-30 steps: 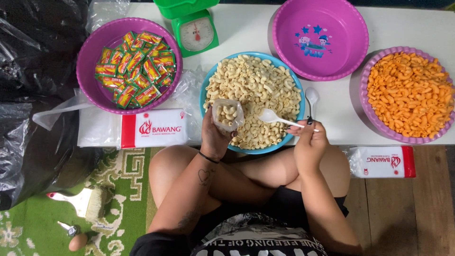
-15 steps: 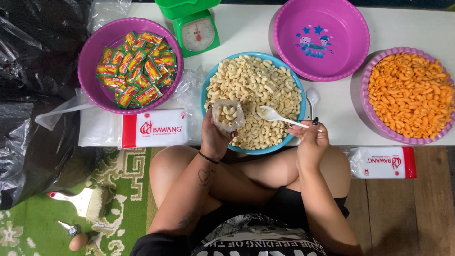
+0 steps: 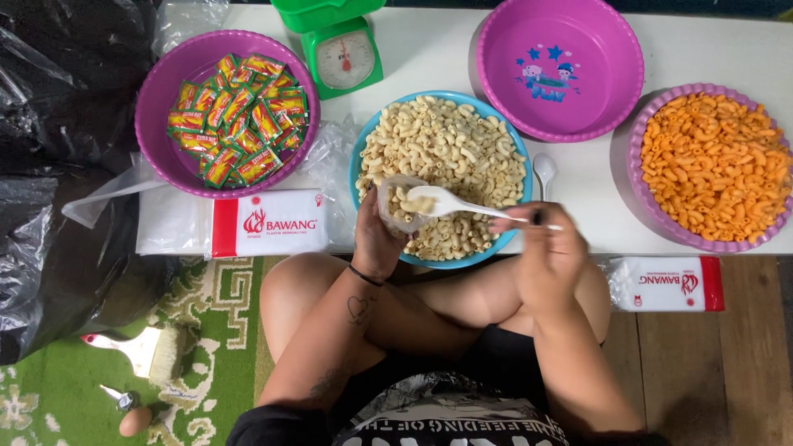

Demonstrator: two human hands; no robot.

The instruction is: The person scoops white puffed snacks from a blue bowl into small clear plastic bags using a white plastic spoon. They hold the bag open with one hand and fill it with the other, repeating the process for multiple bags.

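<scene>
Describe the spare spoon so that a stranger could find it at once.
Start from the blue bowl of pale macaroni in the middle of the white table. Just right of its rim lies the white plastic spoon. Unlike the spoon in the right hand, it is empty and untouched.

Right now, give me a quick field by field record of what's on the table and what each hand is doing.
Left hand: holds a small clear bag open over the blue bowl
Right hand: holds a white spoon, its tip at the bag mouth
Blue bowl contents: pale macaroni snacks
Far left bowl: green and red sachets
Right basket: orange macaroni snacks
Back: green scale, empty purple bowl
</scene>
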